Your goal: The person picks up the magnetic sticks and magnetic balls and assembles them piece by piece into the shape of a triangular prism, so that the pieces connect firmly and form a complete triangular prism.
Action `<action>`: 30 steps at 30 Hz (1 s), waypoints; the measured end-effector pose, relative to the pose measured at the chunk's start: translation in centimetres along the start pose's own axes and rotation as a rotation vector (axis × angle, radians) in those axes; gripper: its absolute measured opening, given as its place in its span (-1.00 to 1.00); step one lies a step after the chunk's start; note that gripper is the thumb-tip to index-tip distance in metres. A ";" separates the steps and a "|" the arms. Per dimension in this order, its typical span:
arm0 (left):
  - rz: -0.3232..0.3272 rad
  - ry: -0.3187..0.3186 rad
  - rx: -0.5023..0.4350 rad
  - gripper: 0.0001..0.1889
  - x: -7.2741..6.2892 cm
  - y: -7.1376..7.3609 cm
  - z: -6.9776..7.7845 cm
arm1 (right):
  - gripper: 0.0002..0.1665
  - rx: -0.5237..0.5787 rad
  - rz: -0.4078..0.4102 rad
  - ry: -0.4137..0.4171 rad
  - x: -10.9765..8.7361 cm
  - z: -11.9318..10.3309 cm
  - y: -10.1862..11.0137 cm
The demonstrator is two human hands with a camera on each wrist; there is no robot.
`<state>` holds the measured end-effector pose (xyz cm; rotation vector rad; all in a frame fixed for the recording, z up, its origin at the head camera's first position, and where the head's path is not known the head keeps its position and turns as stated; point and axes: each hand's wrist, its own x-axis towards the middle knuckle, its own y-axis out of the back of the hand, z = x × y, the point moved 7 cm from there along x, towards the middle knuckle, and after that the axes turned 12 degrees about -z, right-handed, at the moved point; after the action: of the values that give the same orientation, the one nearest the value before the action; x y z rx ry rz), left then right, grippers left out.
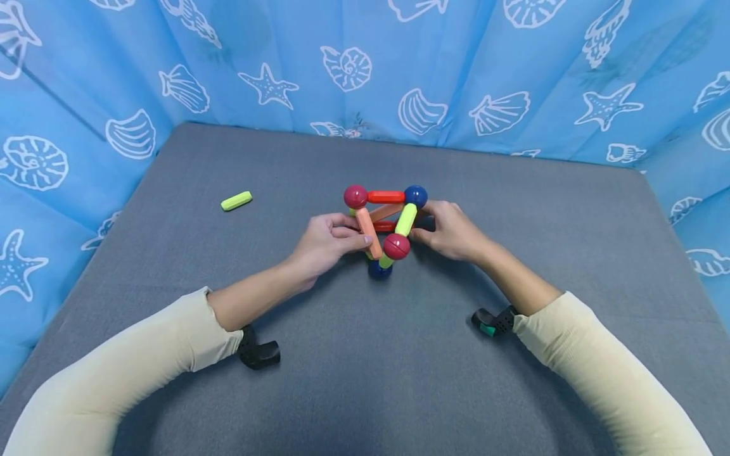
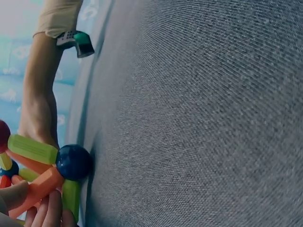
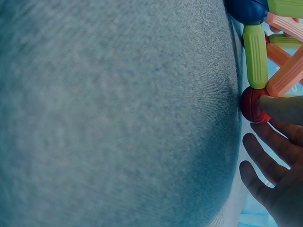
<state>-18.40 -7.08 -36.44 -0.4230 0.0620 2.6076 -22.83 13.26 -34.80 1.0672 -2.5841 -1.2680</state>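
Note:
A frame of magnetic building rods and balls (image 1: 406,218) stands on the grey table between both hands. It joins red, orange and yellow-green rods with red and blue balls. My left hand (image 1: 331,244) pinches an orange rod (image 1: 368,233) on the frame's left side, thumb on top and fingers behind. In the left wrist view that orange rod (image 2: 42,187) reaches up to a blue ball (image 2: 74,162). On the other side my right hand (image 1: 453,231) grips a lower red ball (image 3: 253,105) between thumb and index finger, the other fingers spread. The frame hides those fingertips in the head view.
A loose yellow-green rod (image 1: 236,201) lies on the grey table (image 1: 365,380) to the left of the frame. Behind the table's far edge hangs a blue curtain (image 1: 388,63) with white shell prints. Dark wrist devices (image 1: 259,351) stick out from the sleeves.

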 end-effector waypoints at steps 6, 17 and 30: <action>-0.008 -0.008 0.014 -0.65 -0.1 0.2 -0.3 | -0.55 -0.003 0.004 0.014 0.1 0.0 0.0; -0.070 -0.195 0.311 -0.64 -1.6 5.2 2.3 | -0.56 0.003 0.009 0.019 0.1 0.0 0.0; 0.259 -0.209 0.665 -0.57 -4.7 18.8 2.9 | -0.59 0.013 0.008 0.009 0.3 0.0 -0.1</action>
<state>-24.39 -25.40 -32.86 0.1030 0.9306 2.6560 -23.01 13.04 -34.98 1.0614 -2.5903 -1.2435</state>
